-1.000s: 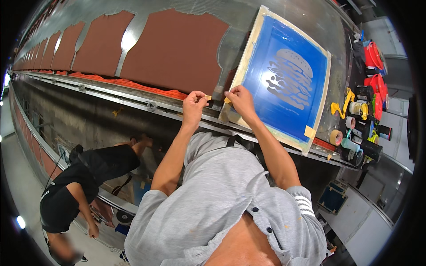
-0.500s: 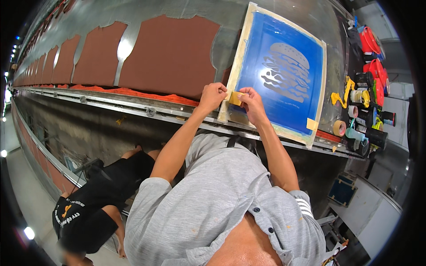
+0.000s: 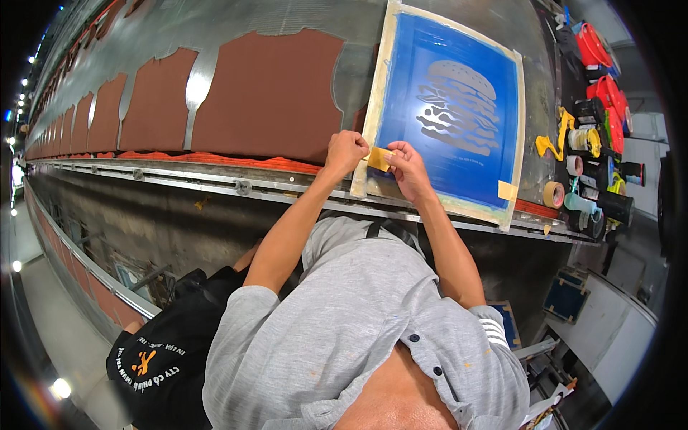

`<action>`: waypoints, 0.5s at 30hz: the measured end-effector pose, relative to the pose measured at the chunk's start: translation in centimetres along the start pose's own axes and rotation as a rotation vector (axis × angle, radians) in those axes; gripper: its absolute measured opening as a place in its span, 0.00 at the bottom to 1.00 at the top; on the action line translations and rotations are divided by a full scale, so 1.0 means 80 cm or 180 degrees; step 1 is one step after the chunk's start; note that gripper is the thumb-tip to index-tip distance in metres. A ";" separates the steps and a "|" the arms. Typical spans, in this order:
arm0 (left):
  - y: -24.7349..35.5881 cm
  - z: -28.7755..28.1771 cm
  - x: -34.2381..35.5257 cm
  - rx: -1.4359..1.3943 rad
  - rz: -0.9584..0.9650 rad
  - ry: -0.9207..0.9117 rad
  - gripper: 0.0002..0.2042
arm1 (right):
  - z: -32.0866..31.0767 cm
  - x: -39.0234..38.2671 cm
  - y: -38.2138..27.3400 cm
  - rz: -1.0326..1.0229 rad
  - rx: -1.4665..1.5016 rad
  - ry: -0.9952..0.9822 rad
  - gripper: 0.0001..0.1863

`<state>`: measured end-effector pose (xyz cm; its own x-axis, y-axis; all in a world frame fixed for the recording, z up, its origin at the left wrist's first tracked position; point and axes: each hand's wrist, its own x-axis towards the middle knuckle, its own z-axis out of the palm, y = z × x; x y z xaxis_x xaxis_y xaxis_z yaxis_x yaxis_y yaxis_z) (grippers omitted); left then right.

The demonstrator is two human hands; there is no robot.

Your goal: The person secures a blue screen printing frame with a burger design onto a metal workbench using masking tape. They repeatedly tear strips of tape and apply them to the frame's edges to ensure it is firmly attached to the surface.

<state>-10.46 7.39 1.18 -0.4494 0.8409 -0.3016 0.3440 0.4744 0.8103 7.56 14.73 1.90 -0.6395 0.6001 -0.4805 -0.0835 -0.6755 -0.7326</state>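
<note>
A short piece of yellowish masking tape (image 3: 380, 159) is stretched between my hands, over the near left corner of a screen-printing frame. My left hand (image 3: 347, 153) pinches its left end, fingers closed. The fingers of my right hand (image 3: 409, 172) are closed on its right end. Beneath lies the screen-printing frame (image 3: 466, 172), with blue mesh, a burger design in grey and taped cream edges. Another tape piece (image 3: 507, 190) is stuck on its near right corner. Whether the held tape touches the frame, I cannot tell.
Brown cut fabric panels (image 3: 269, 97) run in a row leftward along the metal table (image 3: 358, 21). A metal rail (image 3: 244, 188) edges it. Tape rolls (image 3: 553, 194), tubs and red containers (image 3: 595, 47) crowd the right end. A person in black (image 3: 172, 358) is at my left.
My view has shifted slightly. Both hands still hold the tape at the frame's near left corner. The person in black has moved closer to me.
</note>
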 end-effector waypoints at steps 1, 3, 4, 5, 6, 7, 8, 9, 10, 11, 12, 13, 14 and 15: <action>-0.001 0.002 -0.002 -0.0059 -0.0012 0.0111 0.07 | -0.003 0.001 0.005 -0.0048 -0.0223 0.0054 0.15; -0.009 0.009 -0.006 -0.0173 -0.0035 0.0326 0.09 | 0.009 -0.003 0.004 -0.0109 -0.0855 0.0206 0.12; -0.014 0.012 -0.008 -0.0273 -0.0126 0.0440 0.11 | 0.019 -0.007 0.009 -0.0122 -0.1267 0.0302 0.13; -0.017 0.016 -0.010 -0.0377 -0.0202 0.0541 0.12 | 0.028 -0.012 0.010 -0.0141 -0.1679 0.0415 0.14; -0.020 0.020 -0.012 -0.0481 -0.0280 0.0642 0.14 | 0.030 -0.015 0.016 -0.0433 -0.1869 0.0411 0.16; -0.024 0.022 -0.015 -0.0757 -0.0323 0.0623 0.16 | 0.030 -0.019 0.025 -0.0724 -0.2059 0.0408 0.19; -0.034 0.026 -0.014 -0.1180 -0.0459 0.0586 0.15 | 0.032 -0.023 0.031 -0.1009 -0.2254 0.0374 0.21; -0.046 0.032 -0.013 -0.1607 -0.0596 0.0545 0.14 | 0.035 -0.031 0.032 -0.1133 -0.2659 0.0332 0.28; -0.058 0.037 -0.012 -0.2035 -0.0732 0.0504 0.13 | 0.040 -0.037 0.033 -0.1239 -0.2803 0.0206 0.30; -0.052 0.029 -0.018 -0.2313 -0.0776 0.0097 0.09 | 0.043 -0.041 0.035 -0.1351 -0.2947 0.0098 0.31; -0.059 0.030 -0.020 -0.2523 -0.0851 0.0035 0.09 | 0.045 -0.043 0.035 -0.1461 -0.3091 -0.0014 0.33; -0.069 0.033 -0.020 -0.2734 -0.0928 -0.0025 0.10 | 0.040 -0.037 0.045 -0.1301 -0.3395 -0.0087 0.36; -0.076 0.034 -0.022 -0.2949 -0.1005 -0.0056 0.11 | 0.045 -0.039 0.046 -0.1556 -0.3984 -0.0173 0.37; -0.051 0.030 -0.031 -0.3523 -0.1240 0.0145 0.18 | 0.050 -0.044 0.046 -0.1814 -0.4577 -0.0199 0.37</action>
<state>-8.73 3.95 -2.61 -0.4028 0.6682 -0.6256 -0.7176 0.1938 0.6690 6.42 8.45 2.84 -0.8123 0.5833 0.0074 0.4378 0.6179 -0.6531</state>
